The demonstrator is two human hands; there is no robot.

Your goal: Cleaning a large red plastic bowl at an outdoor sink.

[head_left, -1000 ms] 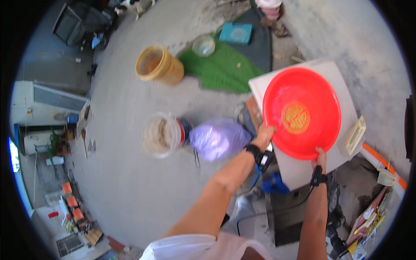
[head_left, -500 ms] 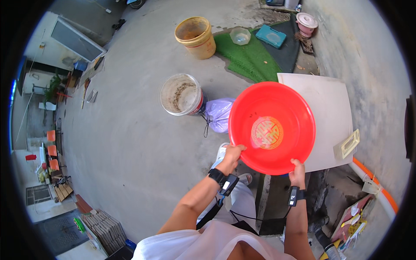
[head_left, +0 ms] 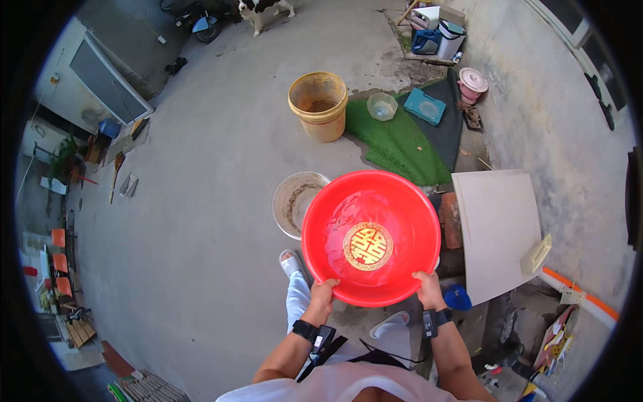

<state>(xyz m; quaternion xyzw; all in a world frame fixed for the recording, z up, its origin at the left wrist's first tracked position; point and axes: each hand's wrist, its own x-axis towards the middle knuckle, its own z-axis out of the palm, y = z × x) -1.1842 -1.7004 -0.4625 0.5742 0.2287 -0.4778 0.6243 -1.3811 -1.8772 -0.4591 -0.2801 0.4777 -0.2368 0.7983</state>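
A round red plastic basin (head_left: 328,234) with a gold emblem on its bottom is held out in front of me. My left hand (head_left: 323,295) grips its near left rim, with the thumb over the edge. At the near right rim, my right hand (head_left: 429,289) is closed on it the same way. The fingers under the rim are hidden. Just beyond the basin's left side stands a whitish bucket (head_left: 292,208) with a dirt-stained inside, partly covered by the basin.
Farther off, a yellow bucket (head_left: 320,127) stands beside green turf matting (head_left: 408,144) carrying a clear bowl (head_left: 382,106) and a teal case (head_left: 424,106). A pale board (head_left: 499,234) lies near the right wall. A dog (head_left: 262,10) is at the far edge.
The basin has moved left and nearer, with both hands still on its rim. It now covers part of the whitish bucket and hides the purple bag. The view takes in more of the far yard.
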